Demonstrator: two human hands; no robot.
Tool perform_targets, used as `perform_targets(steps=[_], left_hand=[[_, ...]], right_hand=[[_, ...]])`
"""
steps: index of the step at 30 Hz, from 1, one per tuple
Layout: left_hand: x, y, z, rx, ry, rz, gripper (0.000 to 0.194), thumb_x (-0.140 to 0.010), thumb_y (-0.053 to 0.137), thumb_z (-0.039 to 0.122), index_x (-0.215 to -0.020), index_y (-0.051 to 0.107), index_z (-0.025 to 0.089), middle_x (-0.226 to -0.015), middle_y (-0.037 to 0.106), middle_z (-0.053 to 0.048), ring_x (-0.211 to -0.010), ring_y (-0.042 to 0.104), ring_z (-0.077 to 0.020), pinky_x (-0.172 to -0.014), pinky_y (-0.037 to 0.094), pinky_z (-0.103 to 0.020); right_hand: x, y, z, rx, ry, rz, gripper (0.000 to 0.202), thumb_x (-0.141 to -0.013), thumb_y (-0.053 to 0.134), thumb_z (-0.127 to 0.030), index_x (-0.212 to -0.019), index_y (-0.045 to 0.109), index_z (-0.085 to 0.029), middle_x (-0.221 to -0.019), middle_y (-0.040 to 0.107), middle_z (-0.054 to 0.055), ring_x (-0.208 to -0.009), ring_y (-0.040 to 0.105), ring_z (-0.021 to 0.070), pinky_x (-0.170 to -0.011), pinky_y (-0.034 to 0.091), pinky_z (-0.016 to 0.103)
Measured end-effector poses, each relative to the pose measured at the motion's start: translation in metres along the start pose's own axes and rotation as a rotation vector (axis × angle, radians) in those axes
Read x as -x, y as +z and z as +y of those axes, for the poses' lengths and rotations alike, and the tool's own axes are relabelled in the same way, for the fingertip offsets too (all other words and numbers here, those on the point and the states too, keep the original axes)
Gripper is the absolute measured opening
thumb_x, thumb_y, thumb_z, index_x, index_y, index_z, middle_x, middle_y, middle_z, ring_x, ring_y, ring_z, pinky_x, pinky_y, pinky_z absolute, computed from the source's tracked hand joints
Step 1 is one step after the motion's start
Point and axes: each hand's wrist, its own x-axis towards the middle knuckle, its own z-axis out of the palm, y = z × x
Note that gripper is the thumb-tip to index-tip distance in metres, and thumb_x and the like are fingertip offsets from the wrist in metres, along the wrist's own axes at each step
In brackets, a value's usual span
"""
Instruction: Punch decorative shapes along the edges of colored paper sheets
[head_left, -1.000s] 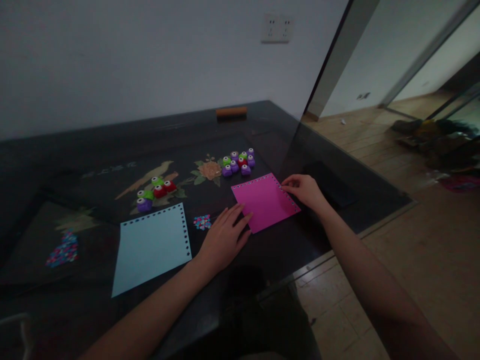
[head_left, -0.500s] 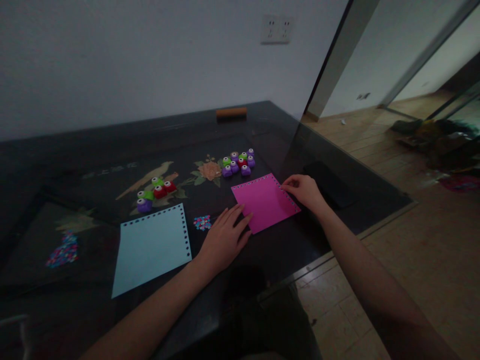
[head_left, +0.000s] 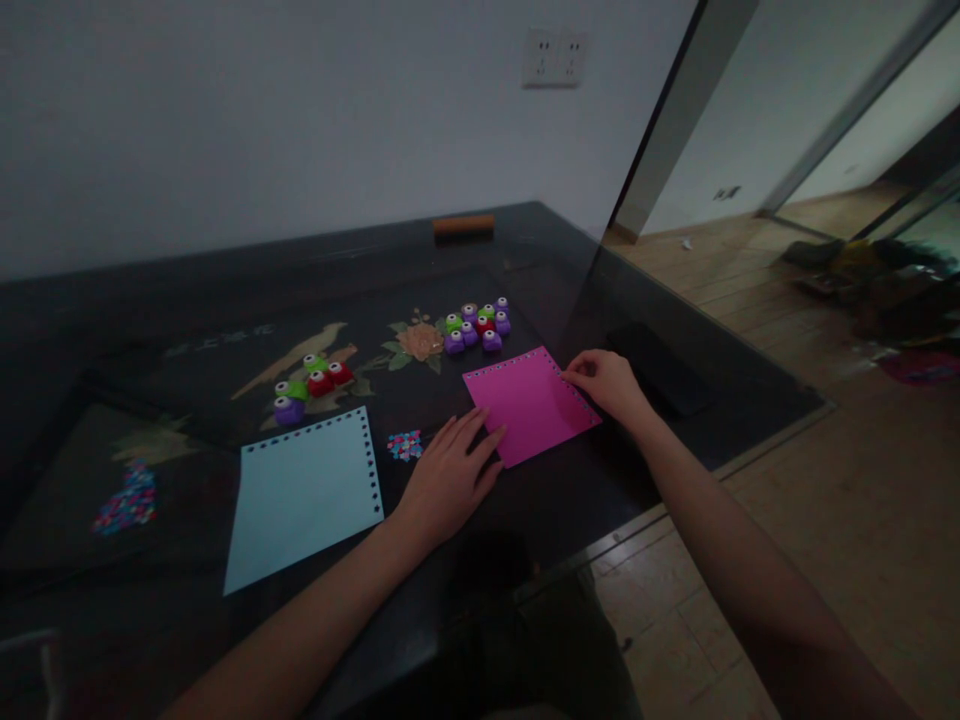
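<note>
A square sheet of pink paper (head_left: 529, 410) lies flat on the dark table, with rows of small punched holes along its far and right edges. My left hand (head_left: 450, 478) rests palm down, fingers stretched out, their tips on the paper's left edge. At the right edge, my right hand (head_left: 606, 382) is closed, thumb and fingertips pinched together against the row of holes. Whatever lies between those fingertips is hidden. Just left of my left hand is a small pile of coloured paper bits (head_left: 405, 445). A light blue sheet (head_left: 307, 500) with similar edge holes lies farther left.
Several coloured craft punches (head_left: 478, 327) stand beyond the pink paper, and another group of punches (head_left: 311, 387) beyond the blue sheet. More paper bits (head_left: 127, 500) lie at far left. A brown cylinder (head_left: 463, 228) sits at the back, and a dark flat object (head_left: 660, 370) at right.
Almost nothing differs. My right fingertips have shifted very slightly along the pink paper's right edge; my left hand and the sheets stay in place.
</note>
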Motion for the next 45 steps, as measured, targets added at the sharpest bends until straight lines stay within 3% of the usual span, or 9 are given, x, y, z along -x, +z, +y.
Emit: perform_targets(steps=[12, 18, 22, 27, 32, 37, 40, 43, 45], left_hand=[[0.002, 0.000, -0.001, 0.041, -0.013, 0.031, 0.040, -0.089, 0.050, 0.026, -0.128, 0.050, 0.018, -0.138, 0.047, -0.015, -0.130, 0.041, -0.0271, -0.107, 0.035, -0.047], [0.008, -0.036, -0.006, 0.085, 0.021, 0.084, 0.036, -0.091, 0.047, 0.024, -0.126, 0.051, 0.020, -0.137, 0.048, -0.011, -0.129, 0.041, -0.0238, -0.109, 0.032, -0.046], [0.036, -0.066, -0.050, 0.093, -0.132, 0.147, 0.033, -0.093, 0.041, 0.026, -0.123, 0.053, 0.021, -0.130, 0.054, -0.009, -0.121, 0.048, -0.0217, -0.102, 0.040, -0.042], [0.095, -0.074, -0.126, -0.041, -0.437, 0.309, 0.031, -0.090, 0.041, 0.029, -0.113, 0.059, 0.018, -0.115, 0.061, -0.011, -0.111, 0.054, -0.0256, -0.098, 0.041, -0.045], [0.117, -0.078, -0.154, 0.033, -0.510, 0.316, 0.030, -0.089, 0.041, 0.031, -0.103, 0.063, 0.017, -0.101, 0.065, -0.009, -0.097, 0.060, -0.0233, -0.090, 0.047, -0.038], [0.122, -0.081, -0.164, 0.004, -0.483, 0.241, 0.029, -0.087, 0.044, 0.031, -0.103, 0.064, 0.017, -0.104, 0.063, -0.010, -0.102, 0.057, -0.0254, -0.093, 0.043, -0.042], [0.127, -0.080, -0.169, 0.000, -0.459, 0.157, 0.030, -0.086, 0.048, 0.035, -0.105, 0.063, 0.018, -0.108, 0.061, -0.010, -0.105, 0.055, -0.0255, -0.094, 0.042, -0.041], [0.130, -0.080, -0.170, -0.002, -0.461, 0.108, 0.037, -0.082, 0.055, 0.042, -0.109, 0.061, 0.018, -0.111, 0.058, -0.010, -0.106, 0.054, -0.0267, -0.095, 0.042, -0.042], [0.130, -0.081, -0.168, 0.004, -0.480, 0.087, 0.043, -0.080, 0.057, 0.046, -0.112, 0.059, 0.018, -0.111, 0.057, -0.010, -0.106, 0.054, -0.0270, -0.094, 0.042, -0.042]], right_hand=[[0.000, 0.000, 0.001, -0.020, 0.020, 0.001, 0.013, -0.071, 0.067, -0.030, -0.068, 0.065, -0.017, -0.063, 0.060, 0.001, -0.058, 0.054, 0.0149, -0.054, 0.036, 0.027], [0.000, -0.001, 0.002, -0.055, 0.050, -0.002, 0.017, -0.070, 0.067, -0.034, -0.069, 0.065, -0.018, -0.063, 0.061, 0.002, -0.059, 0.055, 0.0156, -0.055, 0.038, 0.027], [-0.001, -0.002, 0.002, -0.051, 0.051, -0.025, 0.017, -0.069, 0.068, -0.035, -0.069, 0.065, -0.018, -0.064, 0.062, 0.002, -0.060, 0.056, 0.0163, -0.056, 0.039, 0.028], [-0.002, -0.002, 0.005, -0.097, 0.062, -0.016, 0.021, -0.066, 0.068, -0.039, -0.069, 0.065, -0.018, -0.063, 0.062, 0.002, -0.059, 0.056, 0.0175, -0.056, 0.040, 0.029], [-0.001, -0.007, -0.003, -0.213, 0.094, 0.115, 0.024, -0.072, 0.061, -0.040, -0.077, 0.065, -0.017, -0.064, 0.063, 0.003, -0.051, 0.055, 0.0158, -0.053, 0.041, 0.029], [0.002, -0.009, -0.060, -0.231, -0.127, 0.153, 0.021, -0.078, 0.058, -0.035, -0.082, 0.067, -0.017, -0.073, 0.067, 0.005, -0.066, 0.061, 0.0188, -0.061, 0.045, 0.031], [0.009, 0.008, -0.118, -0.276, -0.344, 0.010, 0.017, -0.081, 0.057, -0.027, -0.090, 0.067, -0.016, -0.087, 0.069, 0.007, -0.078, 0.063, 0.0187, -0.068, 0.047, 0.031], [0.017, 0.039, -0.174, -0.193, -0.543, -0.193, 0.019, -0.084, 0.056, -0.021, -0.100, 0.066, -0.015, -0.094, 0.068, 0.007, -0.079, 0.062, 0.0170, -0.071, 0.048, 0.030], [0.021, 0.063, -0.202, -0.071, -0.671, -0.277, 0.025, -0.084, 0.058, -0.022, -0.107, 0.064, -0.014, -0.103, 0.066, 0.010, -0.092, 0.060, 0.0195, -0.081, 0.047, 0.032]])
